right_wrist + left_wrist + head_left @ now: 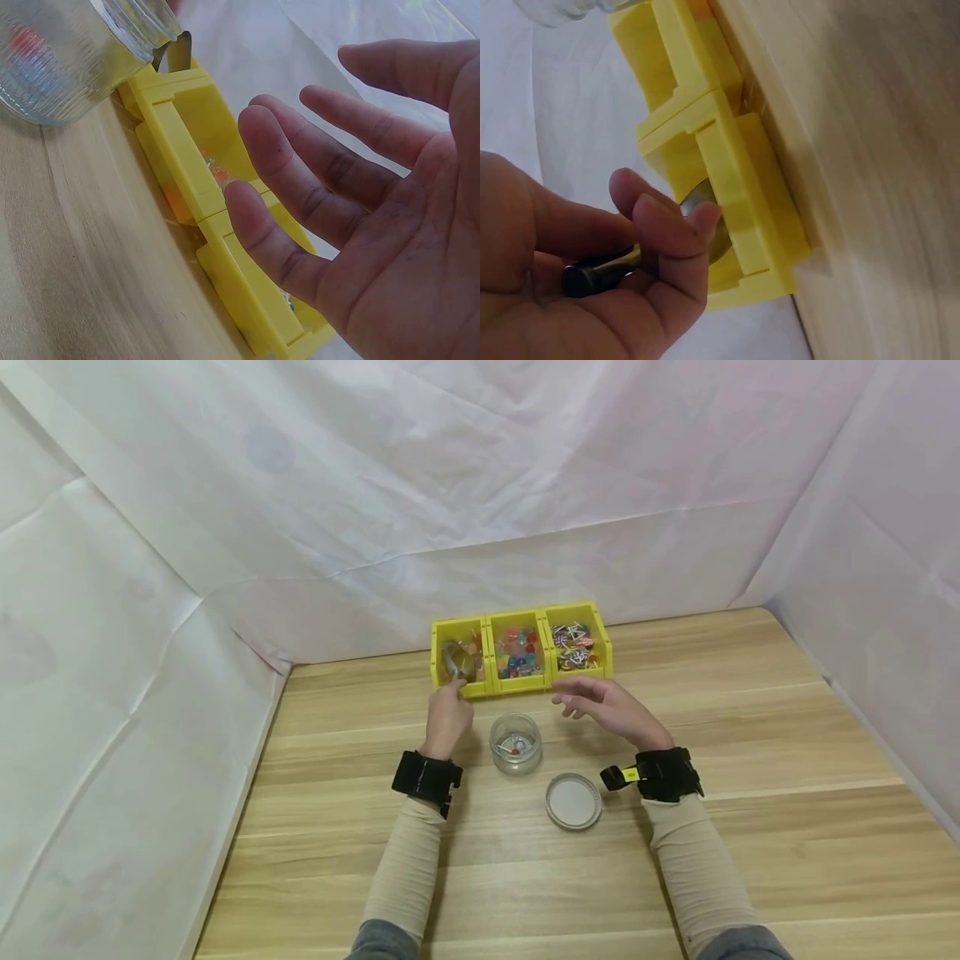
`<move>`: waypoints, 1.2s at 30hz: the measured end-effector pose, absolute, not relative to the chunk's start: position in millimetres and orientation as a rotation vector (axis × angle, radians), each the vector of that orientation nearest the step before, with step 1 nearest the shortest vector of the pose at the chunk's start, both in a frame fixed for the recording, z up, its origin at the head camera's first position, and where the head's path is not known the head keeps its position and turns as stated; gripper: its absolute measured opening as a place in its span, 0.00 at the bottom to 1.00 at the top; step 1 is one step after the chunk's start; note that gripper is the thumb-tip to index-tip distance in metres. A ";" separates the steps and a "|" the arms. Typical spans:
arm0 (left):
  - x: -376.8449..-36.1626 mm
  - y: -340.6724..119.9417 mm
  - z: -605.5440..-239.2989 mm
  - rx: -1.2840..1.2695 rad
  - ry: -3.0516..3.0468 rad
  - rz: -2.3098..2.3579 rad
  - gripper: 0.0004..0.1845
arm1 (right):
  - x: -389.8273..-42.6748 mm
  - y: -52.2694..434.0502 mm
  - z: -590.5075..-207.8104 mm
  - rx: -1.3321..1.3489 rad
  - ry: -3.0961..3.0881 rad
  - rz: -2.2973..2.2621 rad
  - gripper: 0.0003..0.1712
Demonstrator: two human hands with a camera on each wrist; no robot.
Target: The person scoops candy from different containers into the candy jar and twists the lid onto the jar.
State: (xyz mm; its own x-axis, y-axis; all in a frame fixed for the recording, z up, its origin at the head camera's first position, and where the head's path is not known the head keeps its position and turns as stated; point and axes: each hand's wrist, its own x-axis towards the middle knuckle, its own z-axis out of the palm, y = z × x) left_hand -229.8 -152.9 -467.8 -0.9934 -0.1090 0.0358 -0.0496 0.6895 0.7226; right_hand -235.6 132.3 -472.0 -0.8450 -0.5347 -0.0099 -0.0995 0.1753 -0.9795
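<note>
Three joined yellow bins (521,651) stand at the back of the wooden table. My left hand (447,717) grips the handle of a metal spoon (457,662), whose bowl sits in the left bin. In the left wrist view my fingers (667,240) curl round the spoon's dark handle (592,276) beside the yellow bin (727,165). A small glass jar (515,743) with a few coloured bits inside stands between my hands. My right hand (600,703) hovers with relaxed fingers (315,165) just in front of the right bin, holding nothing. The jar (67,52) shows at the right wrist view's top left.
A round metal lid (573,801) lies on the table (750,827) in front of the jar, near my right wrist. The middle bin holds coloured beads (516,652), the right one striped clips (572,646). White sheeting walls (150,610) the table on three sides.
</note>
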 end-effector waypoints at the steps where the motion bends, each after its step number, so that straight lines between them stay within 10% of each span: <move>1: -230.3 -153.1 -469.1 0.125 -2.804 -1.210 0.24 | -235.5 132.5 -471.9 -0.598 2.108 -1.713 0.27; 36: -219.7 -147.4 -485.5 0.229 -2.557 -1.664 0.29 | -224.4 140.7 -473.9 -0.558 2.142 -1.694 0.26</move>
State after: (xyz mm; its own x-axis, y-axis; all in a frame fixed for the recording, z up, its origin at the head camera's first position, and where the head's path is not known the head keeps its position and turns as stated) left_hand -219.7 -147.4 -485.5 -0.9854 -0.1697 -0.0126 -0.0802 0.3978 0.9140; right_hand -224.4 140.7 -473.9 -0.8602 -0.5090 -0.0309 -0.0871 0.2065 -0.9746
